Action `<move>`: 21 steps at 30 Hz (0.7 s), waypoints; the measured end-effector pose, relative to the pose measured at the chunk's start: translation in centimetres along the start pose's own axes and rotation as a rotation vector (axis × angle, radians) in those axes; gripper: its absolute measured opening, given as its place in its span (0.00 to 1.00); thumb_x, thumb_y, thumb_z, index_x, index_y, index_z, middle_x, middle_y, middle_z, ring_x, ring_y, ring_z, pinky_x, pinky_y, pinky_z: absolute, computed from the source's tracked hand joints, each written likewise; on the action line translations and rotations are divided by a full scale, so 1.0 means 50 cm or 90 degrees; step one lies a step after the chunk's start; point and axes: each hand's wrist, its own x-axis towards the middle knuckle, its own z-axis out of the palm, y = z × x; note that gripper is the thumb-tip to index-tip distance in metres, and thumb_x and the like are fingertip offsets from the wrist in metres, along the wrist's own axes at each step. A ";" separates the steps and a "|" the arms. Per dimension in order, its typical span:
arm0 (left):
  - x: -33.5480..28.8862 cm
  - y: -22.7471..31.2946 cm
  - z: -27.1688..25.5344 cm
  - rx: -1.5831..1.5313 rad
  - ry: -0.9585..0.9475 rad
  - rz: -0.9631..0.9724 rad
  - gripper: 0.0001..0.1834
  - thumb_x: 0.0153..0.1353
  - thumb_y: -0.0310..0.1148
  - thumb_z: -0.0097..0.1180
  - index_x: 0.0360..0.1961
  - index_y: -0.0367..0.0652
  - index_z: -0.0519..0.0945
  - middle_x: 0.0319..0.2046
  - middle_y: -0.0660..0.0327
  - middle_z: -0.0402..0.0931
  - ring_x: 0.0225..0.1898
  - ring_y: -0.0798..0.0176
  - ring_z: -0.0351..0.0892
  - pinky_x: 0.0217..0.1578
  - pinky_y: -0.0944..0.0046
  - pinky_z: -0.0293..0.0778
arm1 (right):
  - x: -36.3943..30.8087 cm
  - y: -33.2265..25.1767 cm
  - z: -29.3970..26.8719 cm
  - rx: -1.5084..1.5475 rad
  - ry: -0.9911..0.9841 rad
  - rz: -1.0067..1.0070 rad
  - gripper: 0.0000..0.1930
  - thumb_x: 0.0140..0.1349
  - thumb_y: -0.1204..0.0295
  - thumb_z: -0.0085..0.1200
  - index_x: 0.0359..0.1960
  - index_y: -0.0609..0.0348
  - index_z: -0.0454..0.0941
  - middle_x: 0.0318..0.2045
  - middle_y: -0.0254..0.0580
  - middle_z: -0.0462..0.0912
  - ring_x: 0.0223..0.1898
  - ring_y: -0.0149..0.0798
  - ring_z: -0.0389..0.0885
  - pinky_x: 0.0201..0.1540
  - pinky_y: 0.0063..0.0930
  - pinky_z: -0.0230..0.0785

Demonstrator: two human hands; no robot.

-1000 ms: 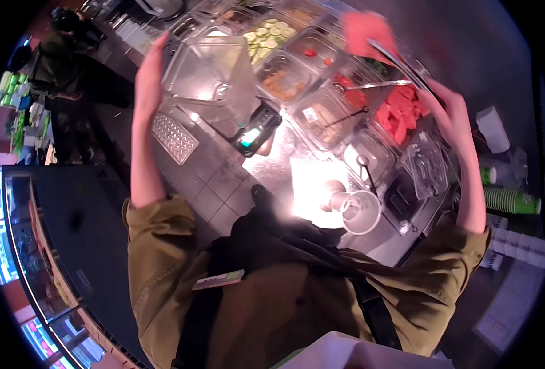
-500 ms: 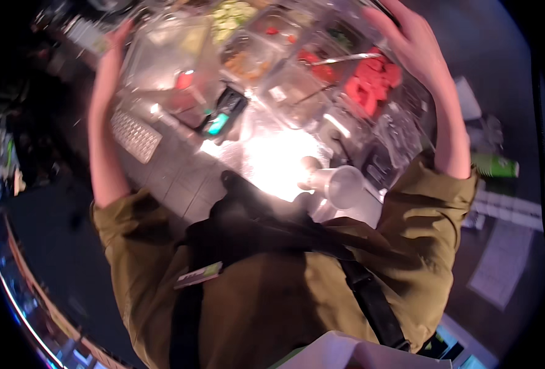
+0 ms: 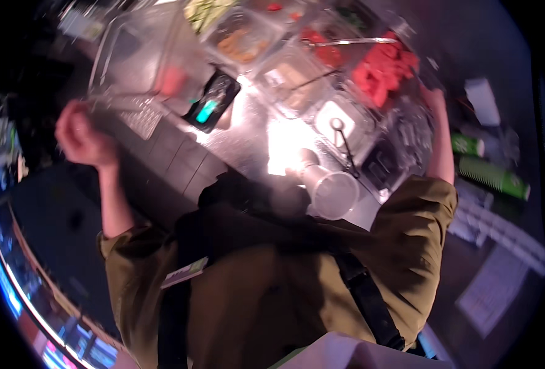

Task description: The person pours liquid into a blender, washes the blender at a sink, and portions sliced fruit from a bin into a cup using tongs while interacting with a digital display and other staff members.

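My left hand (image 3: 85, 136) is in the air at the left, just off the near corner of a large clear bin (image 3: 134, 46). Motion smears its fingers, which look partly curled. At the right, my right hand (image 3: 432, 98) is beside a tray of red sliced food (image 3: 380, 74). Its fingers are mostly hidden, and whether it holds anything does not show. Clear plastic pieces (image 3: 405, 132) lie close to that forearm. Between my arms are a black device with a green screen (image 3: 214, 101) and a clear plastic cup (image 3: 335, 195) lying tilted.
Several food tubs fill the far counter, among them one with orange bits (image 3: 238, 46) and one with pale green strips (image 3: 205, 13). Tongs (image 3: 355, 42) lie across the red food. A white tub (image 3: 340, 126) holds a spoon. Green cup stacks (image 3: 494, 175) are at the right.
Both hands have come back from the far side of the counter toward me. The left has left the clear bin's side; the right has slid down beside the red food.
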 end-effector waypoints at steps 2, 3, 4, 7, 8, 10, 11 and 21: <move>-0.066 0.055 -0.034 -0.046 -0.045 0.001 0.07 0.54 0.24 0.44 0.33 0.33 0.71 0.28 0.57 0.72 0.27 0.67 0.69 0.31 0.71 0.65 | 0.020 0.011 0.036 0.015 0.065 -0.061 0.31 0.45 0.46 0.49 0.22 0.71 0.76 0.21 0.54 0.77 0.31 0.47 0.78 0.34 0.35 0.66; -0.102 0.076 -0.047 -0.051 -0.077 -0.037 0.07 0.52 0.24 0.45 0.32 0.33 0.72 0.28 0.57 0.72 0.26 0.67 0.68 0.29 0.71 0.65 | 0.010 0.018 0.047 -0.008 0.130 -0.046 0.30 0.46 0.47 0.47 0.29 0.69 0.76 0.30 0.59 0.77 0.39 0.52 0.75 0.41 0.37 0.65; -0.124 0.047 -0.032 -0.041 -0.166 0.001 0.07 0.49 0.23 0.46 0.30 0.33 0.73 0.28 0.56 0.71 0.26 0.66 0.69 0.28 0.71 0.65 | 0.020 -0.048 0.046 0.010 0.138 -0.059 0.30 0.46 0.47 0.47 0.29 0.69 0.76 0.30 0.59 0.77 0.39 0.52 0.75 0.41 0.37 0.65; -0.249 0.078 0.003 0.026 -0.502 -0.181 0.11 0.43 0.23 0.51 0.32 0.38 0.74 0.33 0.54 0.73 0.32 0.55 0.73 0.32 0.63 0.69 | -0.028 -0.124 0.012 -0.063 0.104 0.013 0.29 0.48 0.47 0.45 0.41 0.62 0.72 0.42 0.60 0.71 0.47 0.54 0.68 0.48 0.41 0.61; -0.297 0.066 0.023 0.013 -0.568 -0.238 0.12 0.44 0.25 0.51 0.34 0.39 0.73 0.37 0.53 0.72 0.35 0.52 0.73 0.32 0.60 0.70 | -0.025 -0.125 0.014 -0.062 0.103 0.007 0.29 0.48 0.47 0.45 0.41 0.62 0.72 0.42 0.60 0.71 0.47 0.54 0.68 0.48 0.41 0.61; -0.344 0.050 0.072 0.123 -0.664 -0.209 0.13 0.45 0.29 0.50 0.35 0.39 0.71 0.41 0.51 0.70 0.36 0.50 0.73 0.32 0.58 0.71 | -0.028 -0.124 0.013 -0.056 0.113 0.011 0.28 0.47 0.47 0.45 0.41 0.59 0.73 0.43 0.57 0.71 0.48 0.53 0.68 0.48 0.41 0.61; -0.345 0.042 0.097 0.122 -0.661 -0.206 0.13 0.45 0.29 0.50 0.35 0.39 0.71 0.41 0.51 0.70 0.36 0.50 0.73 0.32 0.58 0.71 | -0.023 -0.113 0.014 -0.054 0.117 0.011 0.28 0.47 0.47 0.45 0.41 0.59 0.73 0.43 0.57 0.71 0.48 0.53 0.68 0.48 0.41 0.61; -0.383 0.016 0.175 0.279 -0.671 -0.102 0.13 0.45 0.33 0.50 0.31 0.40 0.65 0.48 0.37 0.59 0.26 0.51 0.74 0.21 0.61 0.72 | -0.044 -0.071 0.026 -0.012 0.160 0.004 0.23 0.48 0.48 0.46 0.39 0.50 0.76 0.37 0.52 0.76 0.43 0.50 0.72 0.45 0.40 0.64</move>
